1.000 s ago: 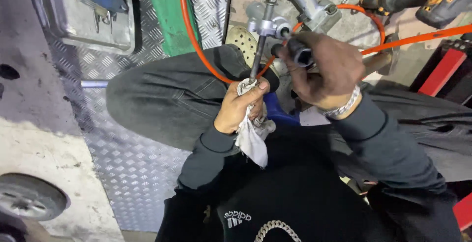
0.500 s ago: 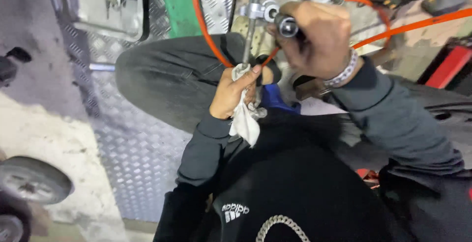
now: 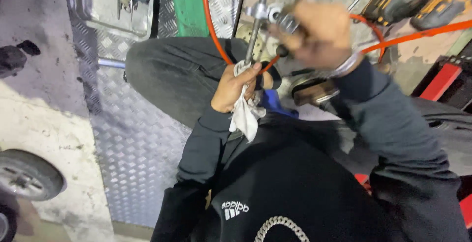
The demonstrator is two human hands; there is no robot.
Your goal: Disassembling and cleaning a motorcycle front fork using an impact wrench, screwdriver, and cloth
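Two hands are on one part: your left hand (image 3: pixel 235 85) is closed around a crumpled white cloth rag (image 3: pixel 244 116) wrapped about the lower end of a long grey steel rod (image 3: pixel 254 30), which stands nearly upright above your knee. Your right hand (image 3: pixel 317 33) is closed on the bright metal bracket fitting (image 3: pixel 268 12) near the rod's top, though motion blur hides the exact grip. An orange rubber hose (image 3: pixel 212 26) loops just behind. Judging by its look, the rod is stiff, fairly heavy and probably greasy, so bare metal would slip; the rag-wrapped shank and the chunky bracket look like the surest places to hold.
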